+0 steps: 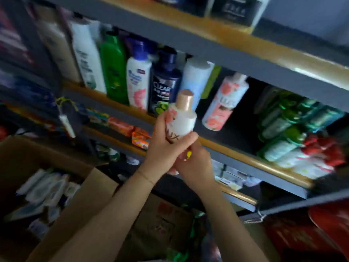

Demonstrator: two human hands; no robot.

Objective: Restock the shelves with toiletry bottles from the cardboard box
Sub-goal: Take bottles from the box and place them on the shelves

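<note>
Partly hand-hidden Lux bottle (182, 118)

The white bottle (181, 121) in my grip, at the frame's centre, reads "LUX" in dark letters. Above it, on the shelf, a dark blue bottle (164, 86) says "CLEAR". Right of centre, a pink-flowered bottle (223, 104) shows blurred "LUX". Other labels are unreadable.

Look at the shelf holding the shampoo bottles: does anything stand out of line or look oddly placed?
Yes. The pink-and-white Lux bottle alone in the dark gap leans more steeply than the row to its left, touching no neighbour. Both hands, left hand and right hand, grip a matching Lux bottle in front of that gap.
</note>
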